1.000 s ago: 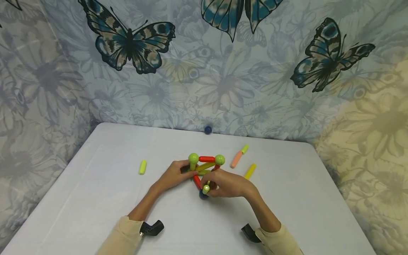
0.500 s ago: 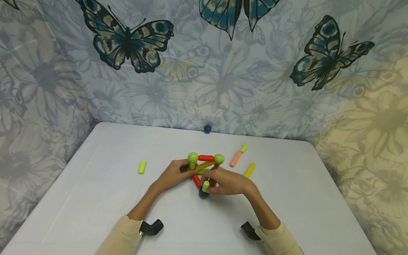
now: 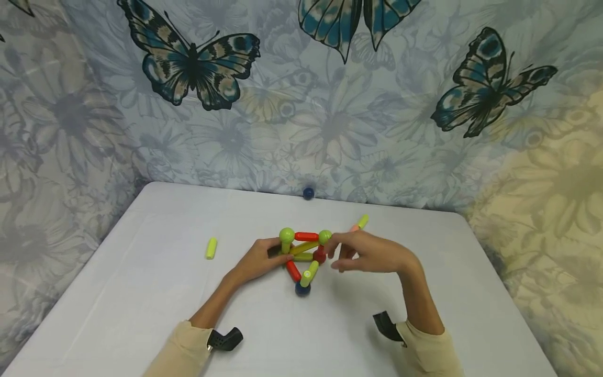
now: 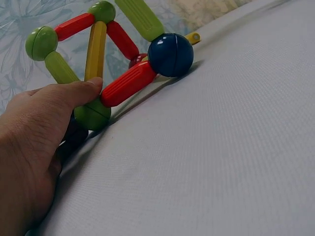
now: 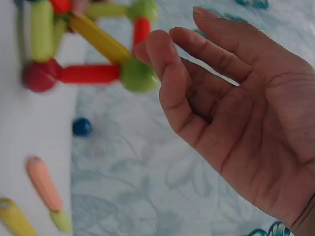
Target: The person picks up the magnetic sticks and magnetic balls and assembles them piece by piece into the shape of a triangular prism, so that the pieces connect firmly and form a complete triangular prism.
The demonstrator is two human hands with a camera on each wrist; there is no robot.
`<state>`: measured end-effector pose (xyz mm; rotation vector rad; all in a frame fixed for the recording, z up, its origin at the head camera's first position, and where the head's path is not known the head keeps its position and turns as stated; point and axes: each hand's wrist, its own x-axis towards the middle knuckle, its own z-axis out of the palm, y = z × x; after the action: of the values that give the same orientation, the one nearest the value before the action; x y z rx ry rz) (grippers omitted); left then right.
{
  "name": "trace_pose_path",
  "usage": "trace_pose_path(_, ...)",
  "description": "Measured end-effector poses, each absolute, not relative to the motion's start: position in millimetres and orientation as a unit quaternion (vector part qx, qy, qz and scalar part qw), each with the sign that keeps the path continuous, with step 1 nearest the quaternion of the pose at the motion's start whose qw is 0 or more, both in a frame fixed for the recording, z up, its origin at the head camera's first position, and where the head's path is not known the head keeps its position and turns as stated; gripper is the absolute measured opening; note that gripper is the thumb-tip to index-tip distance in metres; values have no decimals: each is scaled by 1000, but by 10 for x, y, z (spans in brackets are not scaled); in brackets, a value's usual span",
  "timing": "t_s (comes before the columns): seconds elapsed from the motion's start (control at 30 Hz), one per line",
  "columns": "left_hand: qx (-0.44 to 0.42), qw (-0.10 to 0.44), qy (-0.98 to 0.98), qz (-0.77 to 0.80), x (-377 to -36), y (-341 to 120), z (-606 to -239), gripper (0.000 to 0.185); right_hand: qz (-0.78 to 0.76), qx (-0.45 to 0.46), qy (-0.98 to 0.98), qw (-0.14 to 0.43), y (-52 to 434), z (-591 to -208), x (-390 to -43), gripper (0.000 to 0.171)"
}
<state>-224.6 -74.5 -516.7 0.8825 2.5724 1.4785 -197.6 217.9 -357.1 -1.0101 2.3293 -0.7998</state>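
Observation:
A frame of magnetic rods and balls stands mid-table. My left hand (image 3: 259, 260) grips its left corner; in the left wrist view the thumb lies over a green ball (image 4: 93, 117) and the yellow rod (image 4: 95, 51). A red rod (image 4: 129, 83) runs from there to the dark blue ball (image 4: 171, 55), the corner nearest me in the head view. From that blue ball a light green rod (image 4: 140, 19) rises with its top end free. My right hand (image 3: 372, 251) holds nothing. Its fingers are loosely bent beside the upper right green ball (image 3: 325, 237) and the red ball (image 5: 41, 76).
A yellow-green rod (image 3: 211, 248) lies alone on the left. Another dark blue ball (image 3: 308, 193) sits at the table's far edge by the patterned wall cloth. Beyond my right hand are a salmon rod (image 5: 44, 184) with a green rod (image 5: 60, 221) at its end, and a yellow rod (image 5: 17, 219).
My right hand has let go of the light green rod at the blue ball and moved up and right, off the frame. My left hand keeps its place.

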Motion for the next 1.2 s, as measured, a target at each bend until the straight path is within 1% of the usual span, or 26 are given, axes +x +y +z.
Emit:
trace_pose_path(0.07, 284, 24, 832, 476, -2236, -751, -5172, 32, -307, -357, 856, 213, 2242, -3502, -2165, 24)
trace_pose_path(0.13, 279, 24, 833, 476, -2214, -768, -5174, 32, -317, -339, 867, 180, 2238, -3507, -2438, 22)
trace_pose_path(0.27, 268, 35, 837, 477, -2176, -788, -5182, 34, -304, -308, 894, 119, 2099, -3751, -3057, 24)
trace_pose_path(0.37, 272, 48, 834, 478, -2169, -770, -5185, 36, -248, -312, 911, 107, 1977, -3986, -3377, 30)
trace_pose_path(0.5, 279, 45, 827, 485, -2167, -750, -5198, 36, -145, -340, 921, 125, 1817, -4202, -3558, 48)
trace_pose_path(0.6, 285, 42, 826, 484, -2168, -736, -5204, 36, -97, -323, 933, 126, 1753, -4299, -3572, 54)
trace_pose_path(0.67, 286, 42, 827, 482, -2171, -729, -5202, 36, -84, -302, 942, 117, 1747, -4334, -3555, 49)
trace_pose_path(0.73, 285, 41, 828, 481, -2177, -729, -5198, 36, -81, -284, 949, 114, 1758, -4345, -3526, 40)
trace_pose_path(0.83, 280, 39, 831, 480, -2193, -732, -5195, 37, -73, -277, 949, 128, 1794, -4328, -3466, 29)
trace_pose_path(0.9, 279, 37, 832, 478, -2212, -729, -5202, 38, -78, -258, 951, 148, 1834, -4303, -3408, 27)
trace_pose_path(0.97, 280, 39, 834, 475, -2230, -723, -5205, 37, -103, -233, 955, 152, 1889, -4262, -3326, 30)
trace_pose_path(1.03, 280, 39, 834, 473, -2242, -720, -5209, 36, -139, -206, 959, 135, 1950, -4193, -3197, 35)
trace_pose_path(1.1, 279, 37, 835, 473, -2248, -725, -5210, 35, -175, -191, 960, 104, 2009, -4099, -3040, 40)
trace_pose_path(1.2, 283, 26, 834, 474, -2236, -739, -5205, 31, -221, -195, 954, 54, 2076, -3899, -2750, 39)
